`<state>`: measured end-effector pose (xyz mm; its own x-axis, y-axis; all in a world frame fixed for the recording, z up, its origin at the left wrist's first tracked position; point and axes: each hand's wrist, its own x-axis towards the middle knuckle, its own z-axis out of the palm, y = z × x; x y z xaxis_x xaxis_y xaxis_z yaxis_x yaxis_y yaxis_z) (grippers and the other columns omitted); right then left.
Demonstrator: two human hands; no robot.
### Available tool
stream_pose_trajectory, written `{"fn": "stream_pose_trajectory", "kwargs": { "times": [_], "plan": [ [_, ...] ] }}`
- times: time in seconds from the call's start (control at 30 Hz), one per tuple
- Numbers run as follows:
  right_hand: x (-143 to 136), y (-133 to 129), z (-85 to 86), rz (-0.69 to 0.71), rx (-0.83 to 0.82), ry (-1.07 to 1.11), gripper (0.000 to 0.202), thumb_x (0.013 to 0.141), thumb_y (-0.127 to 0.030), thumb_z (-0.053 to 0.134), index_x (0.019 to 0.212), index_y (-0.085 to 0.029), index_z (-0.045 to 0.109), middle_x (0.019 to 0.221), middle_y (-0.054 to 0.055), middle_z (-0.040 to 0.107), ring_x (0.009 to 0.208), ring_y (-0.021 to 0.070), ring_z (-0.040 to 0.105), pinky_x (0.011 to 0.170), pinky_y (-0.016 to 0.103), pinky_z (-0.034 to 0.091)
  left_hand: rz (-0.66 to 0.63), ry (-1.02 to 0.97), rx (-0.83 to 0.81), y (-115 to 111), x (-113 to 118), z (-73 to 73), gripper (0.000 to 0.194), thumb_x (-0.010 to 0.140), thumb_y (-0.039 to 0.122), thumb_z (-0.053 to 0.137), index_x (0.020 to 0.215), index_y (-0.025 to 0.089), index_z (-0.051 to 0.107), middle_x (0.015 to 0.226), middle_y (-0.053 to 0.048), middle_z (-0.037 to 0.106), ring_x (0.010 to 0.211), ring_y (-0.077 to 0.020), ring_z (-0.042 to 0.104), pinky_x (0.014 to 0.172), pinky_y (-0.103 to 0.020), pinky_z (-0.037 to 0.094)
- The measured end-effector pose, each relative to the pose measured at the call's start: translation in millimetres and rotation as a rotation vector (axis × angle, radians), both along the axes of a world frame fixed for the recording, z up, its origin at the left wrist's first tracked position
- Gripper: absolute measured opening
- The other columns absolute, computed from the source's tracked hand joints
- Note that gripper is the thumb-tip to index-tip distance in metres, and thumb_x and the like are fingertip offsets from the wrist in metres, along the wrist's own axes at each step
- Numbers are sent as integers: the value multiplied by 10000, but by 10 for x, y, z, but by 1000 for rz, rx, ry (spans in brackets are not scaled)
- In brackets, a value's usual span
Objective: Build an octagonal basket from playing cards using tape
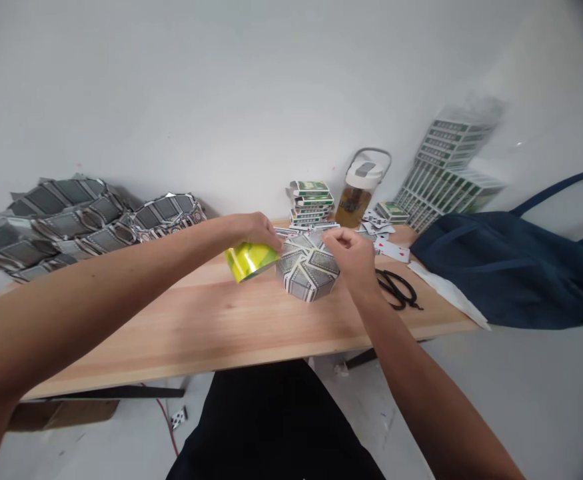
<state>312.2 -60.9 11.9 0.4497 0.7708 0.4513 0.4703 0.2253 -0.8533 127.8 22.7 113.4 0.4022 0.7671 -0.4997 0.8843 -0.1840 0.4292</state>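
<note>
While the card structure (308,272) sat on the worktop (221,327) at twelve o'clock, the left hand (257,231) had its fingers closed on a glossy yellow-green sheet (249,259) at eleven; the right hand (352,251) pinched its own together beside the structure, any hold too small to tell. Beyond stood stacked boxes (313,201) at twelve and a bottle (355,200) at one.

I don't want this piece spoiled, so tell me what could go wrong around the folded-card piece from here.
The shiny yellow-green sheet in the left hand could catch the folded-card piece close beside it. The uneven stack of small boxes behind might topple if nudged. The bottle holds liquid and stands by loose cards; if tipped and leaking, it could wet them.
</note>
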Motion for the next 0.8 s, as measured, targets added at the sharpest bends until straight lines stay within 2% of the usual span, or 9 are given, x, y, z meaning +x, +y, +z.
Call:
{"fn": "stream_pose_trajectory", "kwargs": {
  "times": [0.1, 0.3, 0.6, 0.8],
  "plan": [
    [-17, 25, -91, -21, -29, -98, 163, 757, -294, 554, 653, -192, 629, 734, 15, 683, 752, 175, 615, 761, 304, 457, -7, 106, 2, 72, 24, -96, 356, 552, 453, 776, 788, 193, 716, 753, -34, 710, 693, -191, 636, 607, -262, 466],
    [-33, 126, -133, -54, -117, -310, 169, 773, -259, 533, 621, -210, 590, 781, 26, 666, 815, 192, 584, 829, 328, 400, -72, 257, 68, 105, 99, -63, 388, 548, 493, 769, 793, 194, 736, 767, -42, 710, 758, -219, 640, 663, -278, 469],
    [-82, 167, -147, -83, -277, -565, 160, 792, -199, 531, 640, -204, 580, 812, 39, 664, 858, 218, 552, 791, 349, 310, -129, 323, 32, 218, 114, -188, 403, 580, 506, 746, 858, 215, 748, 847, -37, 722, 795, -211, 633, 666, -258, 466],
    [-127, 163, -104, -139, -336, -794, 125, 844, -243, 538, 749, -203, 610, 922, 57, 672, 916, 246, 540, 764, 368, 281, -132, 320, 44, 196, 120, -171, 423, 570, 513, 754, 864, 209, 742, 872, -42, 728, 839, -224, 639, 683, -256, 470]
  ]
}}
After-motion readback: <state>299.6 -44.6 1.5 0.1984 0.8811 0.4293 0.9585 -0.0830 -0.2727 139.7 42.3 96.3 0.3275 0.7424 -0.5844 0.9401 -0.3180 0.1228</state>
